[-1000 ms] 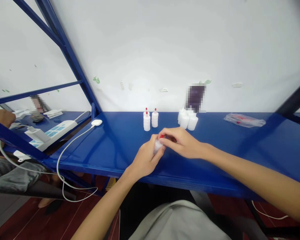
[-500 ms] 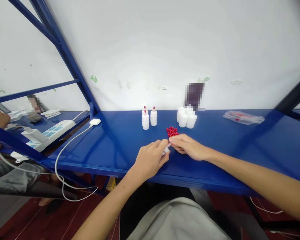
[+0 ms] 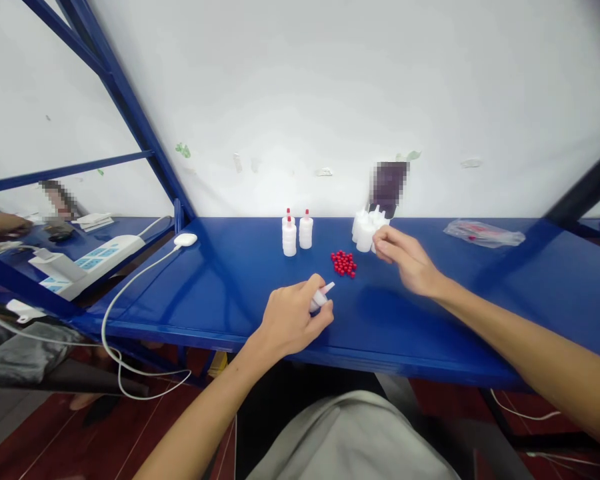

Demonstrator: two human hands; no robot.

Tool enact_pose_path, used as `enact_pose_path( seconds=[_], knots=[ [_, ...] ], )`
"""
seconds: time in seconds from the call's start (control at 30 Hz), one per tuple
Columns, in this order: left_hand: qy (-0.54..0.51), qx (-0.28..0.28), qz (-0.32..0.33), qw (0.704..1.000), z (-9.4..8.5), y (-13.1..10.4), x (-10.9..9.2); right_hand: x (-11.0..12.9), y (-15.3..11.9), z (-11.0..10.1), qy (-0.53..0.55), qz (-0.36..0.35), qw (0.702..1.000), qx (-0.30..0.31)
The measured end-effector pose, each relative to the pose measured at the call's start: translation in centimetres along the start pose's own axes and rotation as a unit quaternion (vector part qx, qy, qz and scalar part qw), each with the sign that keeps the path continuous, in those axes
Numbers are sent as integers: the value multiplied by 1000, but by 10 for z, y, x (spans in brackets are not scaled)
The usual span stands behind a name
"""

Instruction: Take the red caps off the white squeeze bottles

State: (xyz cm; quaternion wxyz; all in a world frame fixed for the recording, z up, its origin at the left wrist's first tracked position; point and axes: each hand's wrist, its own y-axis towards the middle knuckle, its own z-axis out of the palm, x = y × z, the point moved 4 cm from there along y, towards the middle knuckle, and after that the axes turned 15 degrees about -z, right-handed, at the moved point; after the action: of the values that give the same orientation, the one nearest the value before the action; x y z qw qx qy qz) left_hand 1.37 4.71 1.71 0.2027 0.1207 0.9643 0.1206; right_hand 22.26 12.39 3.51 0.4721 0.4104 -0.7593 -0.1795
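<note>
My left hand (image 3: 295,315) is wrapped round a white bottle (image 3: 319,299), whose bare nozzle points up to the right. My right hand (image 3: 405,257) is closed in a pinch in front of a group of white bottles (image 3: 364,235); anything between its fingertips is too small or hidden to name. Small red caps (image 3: 343,263) lie in a loose cluster on the blue table, between and beyond my hands. Behind them on the left stand three white bottles (image 3: 289,239) with red tips, upright and close together.
At the right back lies a clear plastic bag (image 3: 484,233) with something red in it. A white plug (image 3: 185,240) with its cable rests at the table's left end. Past the blue frame are a power strip (image 3: 100,260) and another person's hand (image 3: 3,227).
My right hand has left the nozzle of the held bottle and moved up and right to the white bottles. My left hand has shifted slightly left with its bottle, whose nozzle now shows.
</note>
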Motion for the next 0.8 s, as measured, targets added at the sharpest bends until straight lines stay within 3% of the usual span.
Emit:
enact_pose_path(
  seconds=[0.17,0.43,0.57,0.8],
  knots=[
    [3,1,-6,1000,1,1,-4,-10,-2,2,-156,3,970,188],
    [10,10,2,1000,3,2,-3,-19,-8,18,-323,46,897,299],
    [13,11,4,1000,2,2,-3,-16,-8,20,-335,40,888,314],
    [15,8,1,1000,3,2,-3,-17,-7,19,-277,54,921,268]
  ],
)
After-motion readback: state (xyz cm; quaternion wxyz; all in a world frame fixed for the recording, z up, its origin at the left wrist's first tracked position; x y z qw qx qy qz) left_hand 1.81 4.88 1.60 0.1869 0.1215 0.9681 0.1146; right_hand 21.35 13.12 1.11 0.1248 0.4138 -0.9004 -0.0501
